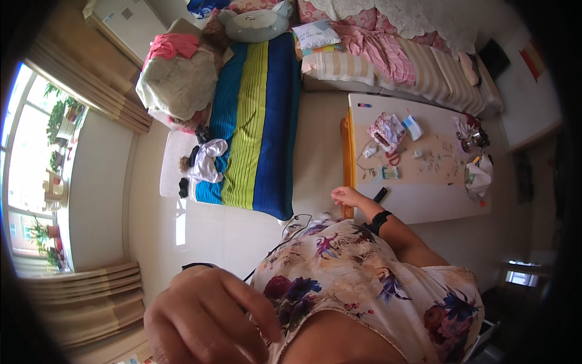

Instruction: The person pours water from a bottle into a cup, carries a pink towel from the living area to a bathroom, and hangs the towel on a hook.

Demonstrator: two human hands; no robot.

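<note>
My left hand [209,314] is large and close to the camera at the lower left, fingers bent downward; its fingertips are partly cut off, so whether it holds anything is unclear. My right hand [346,196] hovers by the near left corner of the low table [409,204], its fingers loosely bent with nothing seen in them. A black band circles the right forearm. Close to that hand, a black remote-like object [381,194] lies on the table. Farther in are red-handled scissors [392,158], a floral tissue box [386,132] and a small clear pack [390,172].
A bed-like seat with a blue and green striped cover [259,127] stands left of the table, with a white cloth [209,159] on its near end. A striped sofa [345,68] runs behind the table. A black cable [273,250] hangs beside my floral top. Curtains frame the left window.
</note>
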